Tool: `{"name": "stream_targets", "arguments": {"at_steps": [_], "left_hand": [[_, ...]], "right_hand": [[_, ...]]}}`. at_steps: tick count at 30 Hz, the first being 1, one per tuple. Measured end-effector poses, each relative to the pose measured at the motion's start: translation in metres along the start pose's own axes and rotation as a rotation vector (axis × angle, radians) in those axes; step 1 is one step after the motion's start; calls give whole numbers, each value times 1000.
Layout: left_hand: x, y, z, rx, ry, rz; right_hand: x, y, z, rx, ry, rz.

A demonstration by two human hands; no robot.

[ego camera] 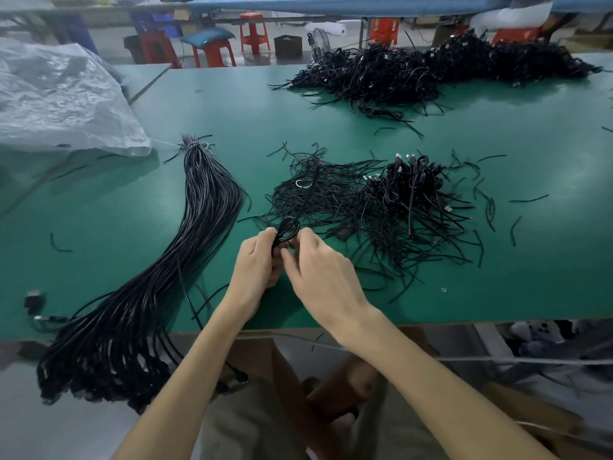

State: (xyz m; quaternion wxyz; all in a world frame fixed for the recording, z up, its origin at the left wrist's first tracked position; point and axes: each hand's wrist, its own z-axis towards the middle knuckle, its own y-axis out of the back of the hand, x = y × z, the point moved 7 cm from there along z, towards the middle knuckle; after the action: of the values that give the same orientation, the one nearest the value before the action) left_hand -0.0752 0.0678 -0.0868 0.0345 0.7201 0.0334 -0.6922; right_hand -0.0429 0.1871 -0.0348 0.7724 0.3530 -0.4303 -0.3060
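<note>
Both hands are gripping a small looped black cable (287, 229) just above the green table mat (232, 111): the left hand (257, 263) is curling round its coils, the right hand (323, 277) is pinching it. The loop is hovering just in front of the loose heap of thin black wires (381, 207).

One left hand (255, 260) and one right hand (326, 280) grip one loop (288, 229). One desk (232, 104) carries one bundle (202, 224) at 9 o'clock, one bag (59, 101) at 10, and two piles: near pile (381, 200) at 3, far pile (431, 68) at 1.
</note>
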Motion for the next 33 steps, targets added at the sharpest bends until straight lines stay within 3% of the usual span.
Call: {"name": "stream_targets", "arguments": {"at_steps": [7,16,20,23,31,33], "left_hand": [[3,2,2,-20,30,-13],[1,1,3,-6,5,-36],[3,3,3,-2,-3,-45],[5,6,5,-4,27,-67],[1,19,5,-145,25,-220],[1,22,9,-110,27,-304]], "right_hand": [[5,-4,1,36,53,-161],[-4,-12,4,126,-31,118],[-11,-16,4,158,-135,588],[-13,-18,5,131,-192,798],[12,-28,6,30,-249,887],[16,-28,4,7,-253,860]]}}
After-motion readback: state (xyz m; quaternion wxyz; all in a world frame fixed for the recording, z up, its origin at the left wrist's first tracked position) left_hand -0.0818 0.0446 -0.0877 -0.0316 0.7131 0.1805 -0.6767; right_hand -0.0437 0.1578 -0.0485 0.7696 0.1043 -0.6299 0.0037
